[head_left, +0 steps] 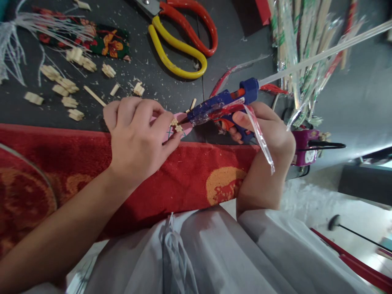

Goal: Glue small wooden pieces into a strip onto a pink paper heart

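My right hand (263, 126) is wrapped around the handle of a blue hot glue gun (211, 107), with fingers by its orange trigger. A long clear glue stick (324, 52) runs out of the gun's back, and torn red-and-clear plastic (259, 132) hangs from its body. The nozzle points left and meets a pink piece (187, 125) marked with teal lines. Closed on that pink piece is my left hand (137, 130), whose fingers hide much of it. Small pale wooden bits (178, 128) sit at those fingertips, close to the nozzle.
Scissors (183, 41) with red and yellow handles lie at the back. Cut wooden pieces (61, 85), white strings (15, 45) and a floral cloth strip (112, 43) are at left. Plastic-wrapped sticks (303, 45) lie at right, near a purple box (304, 147). A red cloth (183, 175) lines the front edge.
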A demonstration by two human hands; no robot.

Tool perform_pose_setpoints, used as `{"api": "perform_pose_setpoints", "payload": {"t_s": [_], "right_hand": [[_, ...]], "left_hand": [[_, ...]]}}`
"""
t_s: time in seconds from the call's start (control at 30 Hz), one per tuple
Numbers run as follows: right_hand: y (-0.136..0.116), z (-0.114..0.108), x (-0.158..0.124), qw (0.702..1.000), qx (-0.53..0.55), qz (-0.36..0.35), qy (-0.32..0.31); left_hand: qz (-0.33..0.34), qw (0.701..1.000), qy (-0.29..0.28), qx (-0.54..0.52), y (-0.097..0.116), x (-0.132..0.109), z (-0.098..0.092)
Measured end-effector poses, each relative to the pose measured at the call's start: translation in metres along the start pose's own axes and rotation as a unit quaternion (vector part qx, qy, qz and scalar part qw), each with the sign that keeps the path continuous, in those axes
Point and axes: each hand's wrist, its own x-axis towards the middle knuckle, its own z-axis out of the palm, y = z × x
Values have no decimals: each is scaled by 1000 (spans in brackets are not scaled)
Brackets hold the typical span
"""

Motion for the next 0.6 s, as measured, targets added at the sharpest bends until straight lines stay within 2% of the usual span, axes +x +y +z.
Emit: {"api": "perform_pose_setpoints", "payload": {"t_s": [0.07, 0.2, 0.33, 0.47, 0.6], "right_hand": [[0, 0, 0, 1000, 1, -18, 4], [1, -3, -1, 999, 8, -41, 5], [2, -7, -2, 998, 31, -52, -13], [4, -8, -2, 994, 37, -99, 0], [4, -8, -3, 995, 36, -92, 14]], "left_hand": [[-5, 1000, -6, 0, 1, 0, 0], [16, 999, 19, 39, 1, 1, 0], [11, 999, 3, 44, 2, 2, 0], [13, 999, 22, 43, 4, 4, 1], [35, 997, 33, 66, 2, 3, 3]]}}
